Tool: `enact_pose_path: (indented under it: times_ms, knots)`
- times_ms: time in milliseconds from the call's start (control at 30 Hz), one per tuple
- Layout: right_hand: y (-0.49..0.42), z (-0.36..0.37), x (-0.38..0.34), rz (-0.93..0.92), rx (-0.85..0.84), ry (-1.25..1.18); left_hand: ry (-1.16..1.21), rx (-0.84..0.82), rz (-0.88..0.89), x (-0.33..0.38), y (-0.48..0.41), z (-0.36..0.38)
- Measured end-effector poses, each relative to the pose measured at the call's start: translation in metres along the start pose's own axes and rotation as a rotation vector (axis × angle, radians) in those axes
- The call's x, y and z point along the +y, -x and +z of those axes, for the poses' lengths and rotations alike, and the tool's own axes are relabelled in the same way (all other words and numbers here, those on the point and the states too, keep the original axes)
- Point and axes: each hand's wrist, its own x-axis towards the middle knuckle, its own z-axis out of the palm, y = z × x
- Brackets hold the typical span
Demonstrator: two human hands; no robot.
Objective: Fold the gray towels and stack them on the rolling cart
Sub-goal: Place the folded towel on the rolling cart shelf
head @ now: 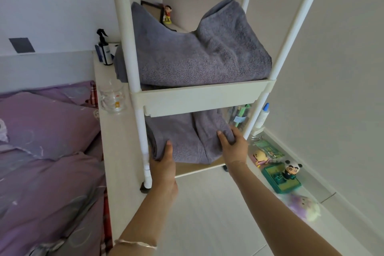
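1. Gray terry is what matters here: a folded lower towel (187,137) sits on the bottom shelf of the white rolling cart (203,97). Both hands grip its front edge. The left hand (163,165) has its thumb on top at the left corner, and the right hand (232,144) is curled round the right fold.
2. The fold could spring open if the hands let go before the cloth lies flat, because the right side bunches up toward the tray above.
3. A hard push inward could roll the cart on its caster (144,190). I judge a gentle, level push to be safer.
4. The upper towel (197,54) on the middle tray bulges high and spills past the left post. A knock to the frame could drag it off.
5. The right hand works near the clutter behind the right post, which includes a bottle with a blue cap (262,114). A careless wrist could topple it.
6. Surface: a pale wood-look bench (116,151) runs beside the cart and carries a glass mug (112,100) and a dark spray bottle (105,48). The mug stands just beside the cart's post, so a shifting cart could strike it.
7. Room: the floor (207,214) is pale plank and the walls are plain. A bed (41,131) with purple bedding is at the left, and small toy figures (292,169) line the right wall.
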Motion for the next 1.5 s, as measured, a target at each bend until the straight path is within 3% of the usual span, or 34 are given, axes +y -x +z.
enact_pose_path:
  times_ms: [133,200,267,333,400,500,567,667,767,833,867,933,1000,1133,1367,1500]
  knots:
    - [-0.002,0.004,0.001,-0.026,-0.018,0.135,-0.039,0.061,-0.107,-0.009,0.039,0.004]
    - [-0.003,0.0,-0.002,-0.02,-0.038,0.126,-0.051,-0.01,0.013,-0.005,0.069,0.016]
    - [-0.005,-0.005,-0.003,-0.03,-0.07,0.118,-0.13,-0.082,0.251,0.006,0.077,0.03]
    - [-0.007,-0.009,-0.003,-0.038,-0.104,0.146,-0.479,-0.137,0.668,0.013,0.053,0.04]
    - [-0.01,-0.011,-0.004,-0.028,-0.135,0.194,-1.042,-0.199,0.976,0.009,0.011,0.046]
    - [-0.012,-0.012,-0.006,0.001,-0.177,0.309,-1.76,-0.262,0.84,0.002,-0.043,0.035]
    - [-0.01,-0.009,-0.005,-0.002,-0.203,0.477,-1.943,-0.284,0.658,-0.001,-0.06,0.023]
    - [-0.001,-0.002,-0.001,-0.139,-0.142,0.735,-2.023,-0.235,0.503,-0.012,-0.063,0.016]
    - [-0.001,0.006,-0.001,-0.64,-0.025,0.898,-2.004,-0.163,0.47,-0.022,-0.058,0.014]
    - [-0.007,0.011,-0.001,-0.914,-0.176,1.045,-1.98,-0.138,0.487,-0.025,-0.06,0.012]
    - [-0.01,0.012,-0.001,-0.914,-0.306,1.143,-1.972,-0.138,0.487,-0.026,-0.061,0.012]
    - [-0.015,0.01,0.003,-0.677,-0.504,1.282,-1.953,-0.142,0.466,-0.027,-0.062,0.012]
    - [-0.023,0.009,0.008,-0.448,-0.569,1.353,-1.926,-0.149,0.435,-0.027,-0.063,0.014]
    - [-0.026,0.02,0.01,-0.387,-0.601,1.422,-1.919,-0.153,0.404,-0.027,-0.065,0.014]
    - [-0.03,0.041,0.015,-0.184,-0.666,1.336,-1.946,-0.168,0.4,-0.026,-0.067,0.013]
    - [-0.016,0.03,0.006,-0.3,-0.563,1.277,-1.884,-0.19,0.49,-0.02,-0.06,0.01]
